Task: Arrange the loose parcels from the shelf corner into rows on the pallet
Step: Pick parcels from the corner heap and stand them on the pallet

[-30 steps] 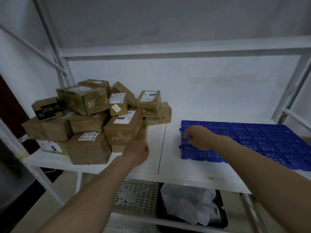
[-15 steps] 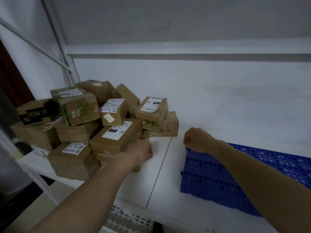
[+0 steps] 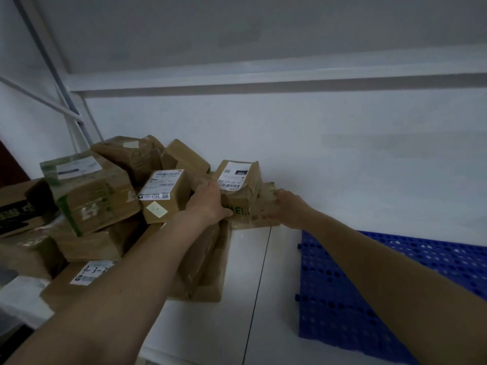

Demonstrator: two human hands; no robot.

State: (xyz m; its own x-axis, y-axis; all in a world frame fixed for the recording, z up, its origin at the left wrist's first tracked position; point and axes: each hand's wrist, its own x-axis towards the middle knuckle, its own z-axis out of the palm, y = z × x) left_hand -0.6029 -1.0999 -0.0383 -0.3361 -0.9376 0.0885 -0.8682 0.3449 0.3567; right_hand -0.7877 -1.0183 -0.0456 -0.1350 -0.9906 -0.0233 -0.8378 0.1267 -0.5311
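A heap of brown cardboard parcels fills the left corner of the white shelf. At the heap's right end, a parcel with a white label and green lettering sits on a flatter plain parcel. My left hand grips the labelled parcel's left side, thumb on its front face. My right hand holds the right end of the plain parcel, fingers curled at its edge. The blue perforated pallet lies on the shelf at the right, with nothing on the part I see.
A small labelled box leans against my left wrist. The white back wall stands close behind the heap. A metal upright rises at the left and an upper shelf beam runs overhead.
Both hands reached forward from the shelf front and the pallet edge to the parcels at the heap's right end and took hold. The view moved closer and tilted up.
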